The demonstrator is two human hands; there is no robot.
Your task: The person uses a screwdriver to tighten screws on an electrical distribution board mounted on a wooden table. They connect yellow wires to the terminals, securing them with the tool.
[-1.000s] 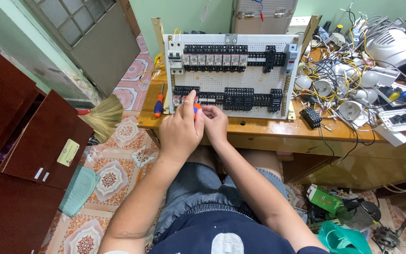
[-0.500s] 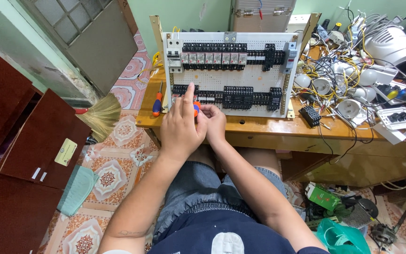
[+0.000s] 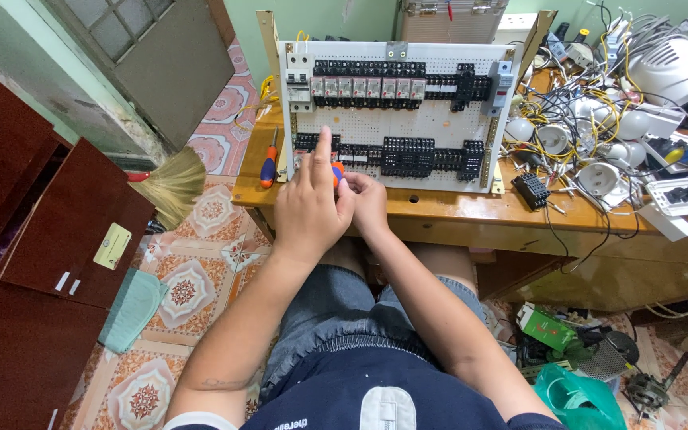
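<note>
Screwdriver [image 3: 336,171] in both hands, wooden bench [image 3: 439,215], tiled floor [image 3: 193,279].

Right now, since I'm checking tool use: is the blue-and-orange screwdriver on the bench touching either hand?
Apart. The head view shows the screwdriver lying on bare bench, clear wood between it and the left hand; the right hand is farther off.

Bright, even, diffuse light; shadows soft, only dark under the wooden bench [image 3: 471,227]. Sharp focus mid-frame, no motion blur. Wide-angle bending at edges.
</note>
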